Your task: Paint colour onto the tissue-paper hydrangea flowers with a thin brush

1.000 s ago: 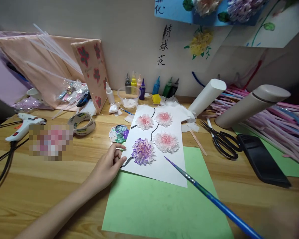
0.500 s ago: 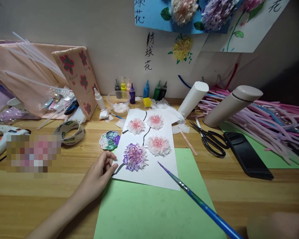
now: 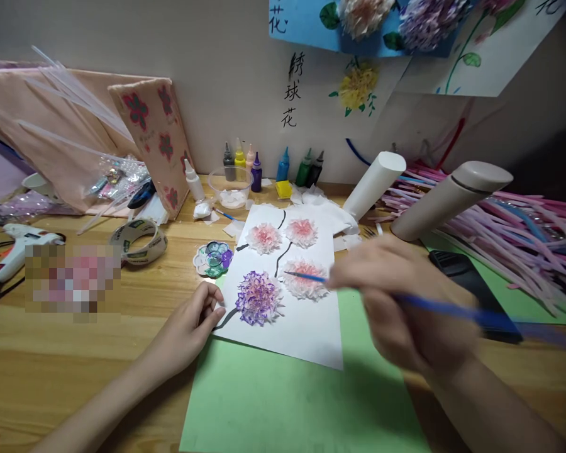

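Observation:
My right hand [image 3: 400,302], blurred by motion, pinches a blue paintbrush [image 3: 311,277]. The brush's tip is over the left side of a pink-and-white paper flower [image 3: 306,290]; I cannot tell if it touches. At the left edge of the white paper [image 3: 306,336], my left hand [image 3: 202,314] has curled fingers, its thumb and fingers gripping the sheet's side. Close to it is a purple-tipped paper flower [image 3: 259,298]. Two more pink flowers, one on the left [image 3: 264,238] and one on the right [image 3: 302,231], sit higher on the sheet, with dark painted stems between.
A paint-stained flower-shaped palette [image 3: 212,259] lies left of the sheet. Green paper [image 3: 283,402] is underneath. Behind stand paint bottles [image 3: 256,176] and a clear bowl [image 3: 231,189]. A tape roll [image 3: 139,242] and glue gun [image 3: 16,248] lie left; a phone [image 3: 457,270] and flasks [image 3: 448,201] right.
My right hand has come in from the lower right, bringing the paintbrush up and left over the pink flower on the right. My left hand stays at the paper's edge. The view has shifted slightly.

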Demonstrator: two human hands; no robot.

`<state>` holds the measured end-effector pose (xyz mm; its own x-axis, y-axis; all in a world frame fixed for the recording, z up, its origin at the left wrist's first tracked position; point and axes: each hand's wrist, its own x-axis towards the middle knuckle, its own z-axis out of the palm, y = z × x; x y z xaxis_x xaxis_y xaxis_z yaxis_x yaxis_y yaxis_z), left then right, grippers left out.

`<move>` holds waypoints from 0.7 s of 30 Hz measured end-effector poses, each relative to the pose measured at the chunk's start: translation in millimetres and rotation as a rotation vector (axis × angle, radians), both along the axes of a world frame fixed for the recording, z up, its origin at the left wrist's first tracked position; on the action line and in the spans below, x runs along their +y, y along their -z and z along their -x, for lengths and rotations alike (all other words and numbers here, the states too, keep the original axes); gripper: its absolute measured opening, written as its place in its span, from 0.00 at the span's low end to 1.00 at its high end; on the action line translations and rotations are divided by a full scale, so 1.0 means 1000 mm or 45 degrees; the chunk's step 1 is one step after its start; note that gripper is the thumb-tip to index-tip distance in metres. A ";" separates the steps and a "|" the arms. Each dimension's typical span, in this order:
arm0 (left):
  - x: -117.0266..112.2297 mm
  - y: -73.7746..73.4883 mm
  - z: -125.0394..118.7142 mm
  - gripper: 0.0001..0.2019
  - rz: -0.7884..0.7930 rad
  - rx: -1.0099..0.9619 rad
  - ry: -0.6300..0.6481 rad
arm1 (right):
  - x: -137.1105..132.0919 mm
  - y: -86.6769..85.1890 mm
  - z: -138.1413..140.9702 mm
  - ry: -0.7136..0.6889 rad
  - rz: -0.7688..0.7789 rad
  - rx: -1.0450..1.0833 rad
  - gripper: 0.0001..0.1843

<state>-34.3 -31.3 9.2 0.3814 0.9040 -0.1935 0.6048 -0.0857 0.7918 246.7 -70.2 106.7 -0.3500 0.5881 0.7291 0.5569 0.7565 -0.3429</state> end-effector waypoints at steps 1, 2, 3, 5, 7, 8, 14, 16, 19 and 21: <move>-0.001 -0.001 0.000 0.09 0.005 0.010 0.018 | 0.021 -0.001 0.004 0.006 0.065 0.041 0.12; -0.001 -0.003 0.001 0.09 0.013 0.018 0.033 | 0.037 0.001 0.008 0.017 0.113 0.108 0.13; -0.002 -0.004 0.001 0.09 0.025 0.027 0.045 | 0.049 0.007 0.011 0.033 0.180 0.166 0.14; -0.004 -0.006 0.002 0.10 0.048 0.048 0.059 | 0.061 0.022 0.015 0.058 0.334 0.248 0.15; -0.004 -0.007 0.003 0.10 0.055 0.064 0.062 | 0.063 0.036 0.017 0.048 0.436 0.274 0.15; -0.004 -0.007 0.003 0.10 0.045 0.071 0.059 | 0.062 0.041 0.017 0.036 0.463 0.267 0.15; -0.001 -0.006 0.004 0.09 -0.100 0.205 0.024 | 0.060 0.049 0.020 0.007 0.471 0.198 0.16; 0.000 -0.006 0.003 0.09 -0.131 0.230 0.032 | 0.061 0.050 0.021 0.007 0.478 0.222 0.16; 0.001 -0.006 0.002 0.08 -0.166 0.274 0.047 | 0.061 0.052 0.022 -0.007 0.531 0.256 0.16; 0.000 -0.005 0.002 0.08 -0.182 0.292 0.058 | 0.060 0.052 0.022 -0.025 0.554 0.252 0.16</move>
